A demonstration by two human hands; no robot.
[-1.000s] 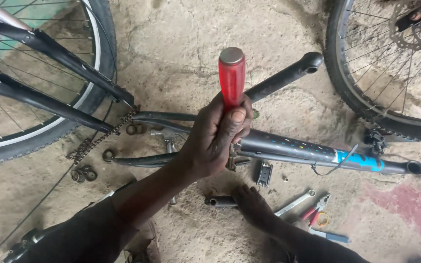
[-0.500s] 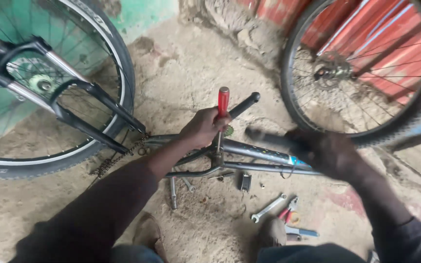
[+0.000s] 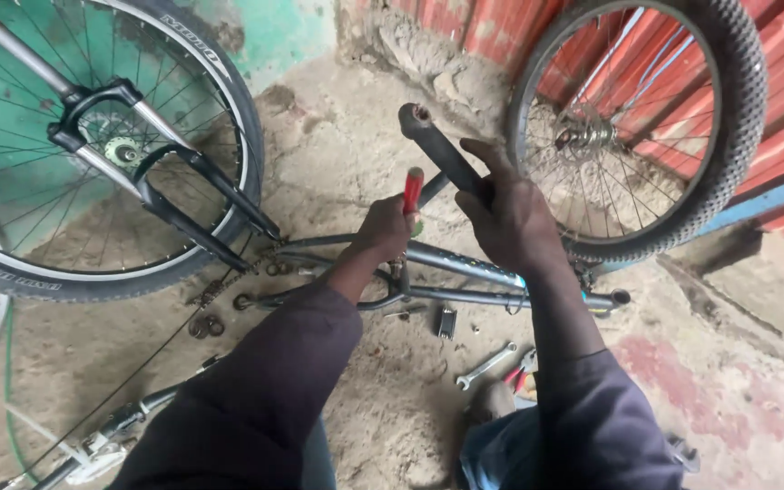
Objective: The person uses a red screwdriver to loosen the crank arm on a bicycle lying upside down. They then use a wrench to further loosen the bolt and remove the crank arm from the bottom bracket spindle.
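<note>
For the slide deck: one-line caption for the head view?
Left hand grips a red-handled tool at a bare bicycle frame on the dirt floor, right hand holding its dark tube.

No packages, signs or screens are in view. The only labels are pale lettering moulded on the black rubber tyre (image 3: 229, 82) at ten o'clock and a small blue sticker (image 3: 521, 282) on the grey frame tube, just right of centre.
</note>
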